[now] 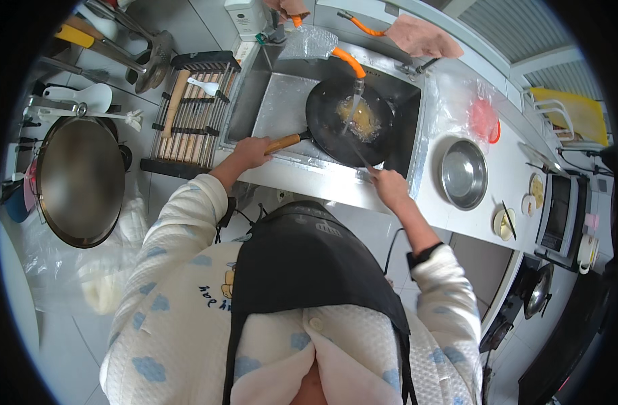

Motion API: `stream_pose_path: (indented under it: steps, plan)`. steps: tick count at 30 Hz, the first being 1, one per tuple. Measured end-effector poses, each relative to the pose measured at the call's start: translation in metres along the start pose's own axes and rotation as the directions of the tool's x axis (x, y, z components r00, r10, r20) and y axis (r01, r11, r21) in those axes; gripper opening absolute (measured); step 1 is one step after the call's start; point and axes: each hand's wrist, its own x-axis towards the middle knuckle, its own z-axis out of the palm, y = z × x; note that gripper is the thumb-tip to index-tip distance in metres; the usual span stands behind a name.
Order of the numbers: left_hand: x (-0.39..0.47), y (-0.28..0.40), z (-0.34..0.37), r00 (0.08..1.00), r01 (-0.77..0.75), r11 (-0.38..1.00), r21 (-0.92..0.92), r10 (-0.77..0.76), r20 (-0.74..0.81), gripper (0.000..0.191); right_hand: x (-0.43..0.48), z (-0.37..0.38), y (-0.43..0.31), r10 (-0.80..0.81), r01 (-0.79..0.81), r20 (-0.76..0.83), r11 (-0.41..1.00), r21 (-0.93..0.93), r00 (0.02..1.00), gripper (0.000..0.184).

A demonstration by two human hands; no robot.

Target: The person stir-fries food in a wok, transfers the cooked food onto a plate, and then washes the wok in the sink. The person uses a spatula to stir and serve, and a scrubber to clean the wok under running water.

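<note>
My left hand grips the wooden handle of a black wok, which sits tilted in the stainless steel sink. Water runs from a faucet with an orange sleeve into the wok, where yellowish liquid splashes. On the right side, my right hand holds a thin utensil whose far end reaches into the wok; its kind cannot be told.
A metal basin stands on the counter right of the sink, near a bowl with chopsticks. Left of the sink lies a metal rack with a rolling pin and a white spoon. A large round pan is farther left.
</note>
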Motion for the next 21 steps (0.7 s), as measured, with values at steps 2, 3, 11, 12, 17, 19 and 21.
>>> stream_pose_path:
  steps: [2,3,11,12,17,19,21]
  plan:
    - [0.0,0.0,0.0,1.0,0.014,1.0,0.005,-0.014,0.0,0.04,0.056,0.019,-0.017,0.131,-0.129,0.038,0.991,-0.047,0.991,0.031]
    - [0.0,0.001,0.0,1.0,0.017,1.0,0.009,-0.017,0.002,0.04,0.072,0.025,-0.023,0.157,-0.156,0.019,0.987,-0.034,0.987,0.031]
    - [-0.002,0.002,0.005,0.999,0.031,1.0,-0.003,-0.031,-0.035,0.041,0.049,0.02,-0.045,0.196,-0.192,-0.023,0.974,0.124,0.98,0.027]
    - [-0.002,0.002,0.005,0.998,0.03,0.999,-0.014,-0.03,-0.049,0.041,0.056,0.025,-0.052,0.235,-0.228,-0.039,0.966,0.124,0.971,0.026]
    - [-0.002,0.003,0.001,0.998,0.055,0.998,-0.001,-0.055,-0.037,0.038,0.098,0.048,-0.06,0.375,-0.34,-0.145,0.915,0.218,0.916,0.023]
    - [-0.005,0.008,0.0,0.998,0.053,0.998,-0.029,-0.054,-0.037,0.037,0.08,0.042,-0.05,0.268,-0.25,-0.07,0.948,0.198,0.961,0.026]
    - [-0.009,0.015,-0.002,0.997,0.063,0.996,-0.057,-0.065,-0.045,0.036,0.04,0.021,-0.045,0.085,-0.07,-0.081,0.981,0.181,0.993,0.027]
